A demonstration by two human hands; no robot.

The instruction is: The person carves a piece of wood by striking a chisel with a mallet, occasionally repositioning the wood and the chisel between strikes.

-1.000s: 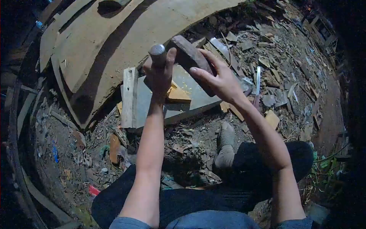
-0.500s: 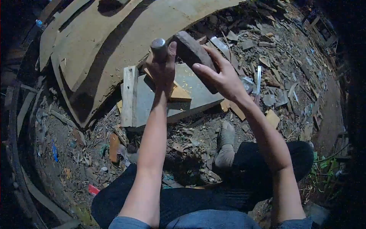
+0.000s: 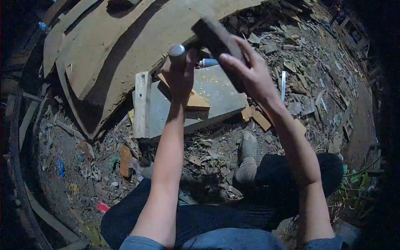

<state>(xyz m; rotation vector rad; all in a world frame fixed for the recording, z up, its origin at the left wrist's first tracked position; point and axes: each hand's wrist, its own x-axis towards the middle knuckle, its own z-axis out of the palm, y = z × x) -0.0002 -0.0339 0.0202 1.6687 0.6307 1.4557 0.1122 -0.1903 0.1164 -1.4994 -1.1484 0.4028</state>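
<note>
My left hand (image 3: 180, 81) is wrapped round an upright chisel (image 3: 177, 53) with a round metal-capped handle; its blade is hidden below my fist. Under that fist lies an orange-yellow piece of wood (image 3: 196, 101), resting on a grey slab (image 3: 225, 93) strewn with small yellow chips. To the right, my right hand (image 3: 254, 77) grips a dark wooden block (image 3: 218, 39), thumb on the near face. The block is tilted in the air, its upper end above and to the right of the chisel's cap, apart from it.
A pale squared timber (image 3: 142, 104) sits along the slab's left side. Behind is a large curved wooden sheet (image 3: 137, 41). A blue and silver cylinder (image 3: 208, 62) lies at the slab's back edge. Wood scraps (image 3: 260, 119) and litter cover the ground; a socked foot (image 3: 246, 156) rests nearby.
My right hand has moved the block slightly up and right, away from the chisel's cap, uncovering the cylinder behind. The chisel has shifted a little right and down in my left hand.
</note>
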